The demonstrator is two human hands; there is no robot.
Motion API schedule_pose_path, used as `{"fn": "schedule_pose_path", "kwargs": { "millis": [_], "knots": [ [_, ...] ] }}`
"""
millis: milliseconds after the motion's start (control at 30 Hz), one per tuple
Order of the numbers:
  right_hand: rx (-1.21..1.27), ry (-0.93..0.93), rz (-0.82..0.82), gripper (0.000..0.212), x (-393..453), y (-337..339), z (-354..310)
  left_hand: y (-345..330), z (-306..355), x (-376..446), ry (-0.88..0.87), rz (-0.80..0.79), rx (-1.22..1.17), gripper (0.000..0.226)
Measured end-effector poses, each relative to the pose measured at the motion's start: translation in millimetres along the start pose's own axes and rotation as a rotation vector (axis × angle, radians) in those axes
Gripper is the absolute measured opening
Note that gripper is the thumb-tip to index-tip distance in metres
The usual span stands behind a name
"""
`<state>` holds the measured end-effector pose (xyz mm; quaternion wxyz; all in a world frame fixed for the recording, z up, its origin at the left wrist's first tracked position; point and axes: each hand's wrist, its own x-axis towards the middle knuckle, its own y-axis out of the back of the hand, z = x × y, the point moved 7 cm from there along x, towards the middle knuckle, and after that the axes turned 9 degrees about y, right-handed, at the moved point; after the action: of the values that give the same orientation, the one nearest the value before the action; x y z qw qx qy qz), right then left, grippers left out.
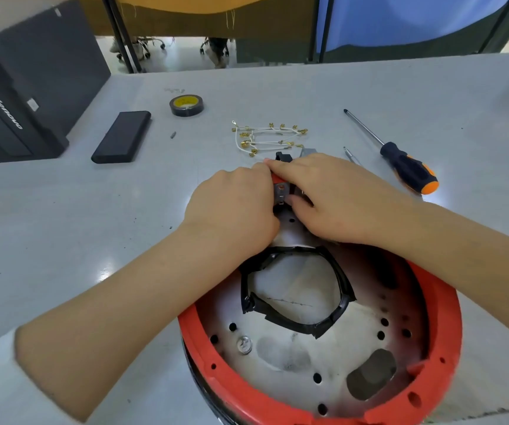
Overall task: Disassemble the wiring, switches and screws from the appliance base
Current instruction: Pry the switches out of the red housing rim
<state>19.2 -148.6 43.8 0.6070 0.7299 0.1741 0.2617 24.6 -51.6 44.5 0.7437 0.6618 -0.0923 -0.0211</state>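
Note:
The appliance base [431, 397], a round shell with a red rim and a pale metal floor, lies open side up at the near edge of the table. A ring wrapped in black tape [343, 305] sits inside it, and one screw [244, 345] remains in the floor. At the far rim, my left hand [235, 207] and my right hand [330, 197] both grip a small switch block [281, 191], grey with red, fingers curled round it. Beyond the hands lies a bundle of white wires [265, 138] with brass terminals. A dark part [282, 156] peeks out behind my fingers.
A black-and-orange screwdriver [406, 165] lies to the right, a thin metal tool [349, 154] beside it. A roll of black tape [186, 105], a flat black case [121, 136] and a loose bit [172, 134] lie at the left. A black computer tower [17, 96] stands far left.

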Motion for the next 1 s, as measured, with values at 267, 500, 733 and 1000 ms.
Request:
{"fn": "schedule_pose_path", "kwargs": {
  "millis": [267,500,733,1000],
  "knots": [
    [0.059,0.01,-0.005,0.042,-3,6,-6,-7,-7,2,-0.023,-0.059,-0.102,0.018],
    [-0.029,-0.005,0.003,0.042,-3,3,-7,1,2,-2,0.018,0.003,0.01,0.017],
    [-0.065,0.026,0.011,0.032,-2,2,-8,6,1,-4,0.051,0.031,0.026,0.014],
    [-0.045,0.039,0.035,0.027,0,0,-5,4,1,-2,0.029,0.04,0.033,0.015]
  ]
}}
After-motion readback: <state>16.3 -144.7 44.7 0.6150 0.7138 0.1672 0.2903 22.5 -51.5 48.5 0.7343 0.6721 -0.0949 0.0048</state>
